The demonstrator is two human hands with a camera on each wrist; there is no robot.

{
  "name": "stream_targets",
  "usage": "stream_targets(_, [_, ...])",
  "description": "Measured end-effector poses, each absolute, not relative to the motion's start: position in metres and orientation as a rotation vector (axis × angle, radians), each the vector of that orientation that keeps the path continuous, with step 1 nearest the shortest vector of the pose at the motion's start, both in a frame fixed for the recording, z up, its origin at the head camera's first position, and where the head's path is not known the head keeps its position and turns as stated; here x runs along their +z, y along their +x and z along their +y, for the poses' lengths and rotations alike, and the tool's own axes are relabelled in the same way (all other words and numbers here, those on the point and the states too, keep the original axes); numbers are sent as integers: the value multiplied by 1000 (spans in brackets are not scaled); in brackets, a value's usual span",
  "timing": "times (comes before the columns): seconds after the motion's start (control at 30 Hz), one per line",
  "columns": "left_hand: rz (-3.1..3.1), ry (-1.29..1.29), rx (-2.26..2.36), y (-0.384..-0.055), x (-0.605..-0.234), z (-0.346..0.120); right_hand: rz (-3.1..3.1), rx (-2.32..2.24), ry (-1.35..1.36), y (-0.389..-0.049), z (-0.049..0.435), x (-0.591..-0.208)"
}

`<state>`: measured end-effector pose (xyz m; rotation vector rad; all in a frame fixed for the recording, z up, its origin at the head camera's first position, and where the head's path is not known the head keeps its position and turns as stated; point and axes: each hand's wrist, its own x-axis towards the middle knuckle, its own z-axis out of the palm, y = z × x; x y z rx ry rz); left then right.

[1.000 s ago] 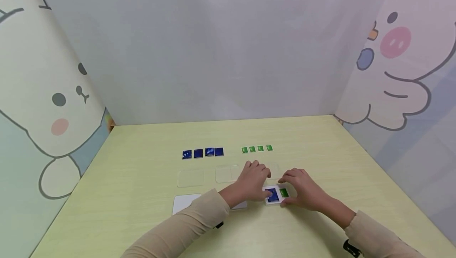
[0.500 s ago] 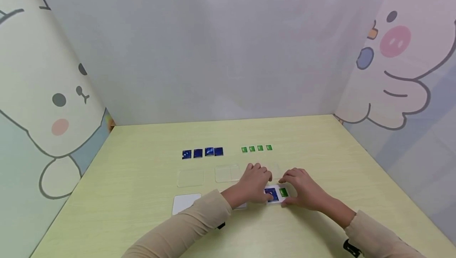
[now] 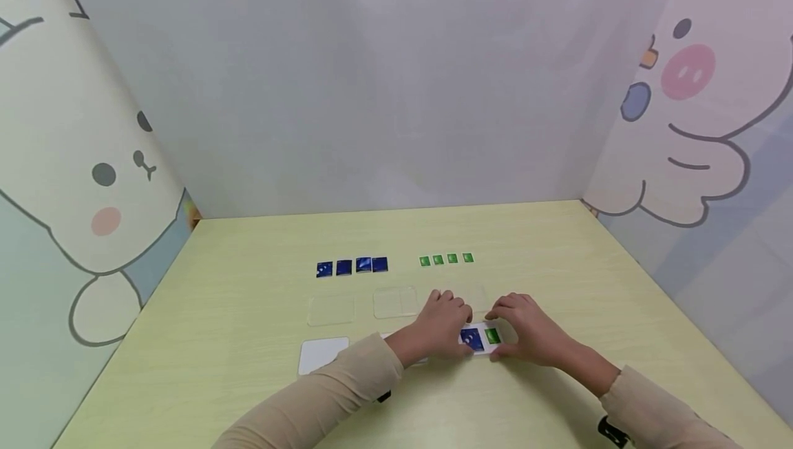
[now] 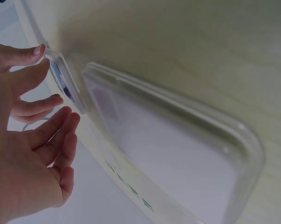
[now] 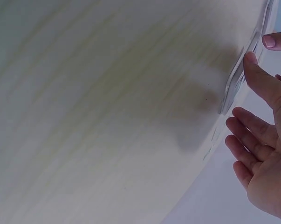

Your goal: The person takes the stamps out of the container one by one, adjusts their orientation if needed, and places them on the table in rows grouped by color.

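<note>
1. A flat white rectangular tray with a clear rim (image 3: 484, 339) lies on the right half of the worktop, between the two hands; it bears a dark blue patterned square (image 3: 471, 340) and, to its right, a smaller green rectangle (image 3: 492, 335).
2. The left hand (image 3: 441, 325) grips the tray's left end, thumb at the near edge, fingers curled towards the far one.
3. The right hand (image 3: 529, 330) holds the right end likewise, thumb near and forefinger far.
4. Beyond the hands lie three clear rounded rectangular covers (image 3: 332, 311) in a row, the rightmost partly hidden.
5. Farther back are four dark blue squares (image 3: 343, 267), the right two almost touching, and four small green rectangles (image 3: 438, 259), evenly spaced.
6. A white rounded rectangular case (image 3: 324, 354) sits left of the left sleeve (image 3: 334, 387); a second white case (image 4: 163, 149) is mostly hidden behind the left forearm in the head view.
7. The pale yellow wood-grain worktop (image 3: 217, 332) meets a plain grey backdrop (image 3: 372, 91), flanked by cartoon-animal panels (image 3: 688, 118).
</note>
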<state>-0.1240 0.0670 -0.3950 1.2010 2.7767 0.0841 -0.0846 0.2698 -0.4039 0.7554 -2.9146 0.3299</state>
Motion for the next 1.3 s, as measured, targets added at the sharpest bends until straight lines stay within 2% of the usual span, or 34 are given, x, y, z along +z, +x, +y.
stream_targets(1.3, [2763,1150,109,-121,-397,69,-2992,320,796,-90,268,-399])
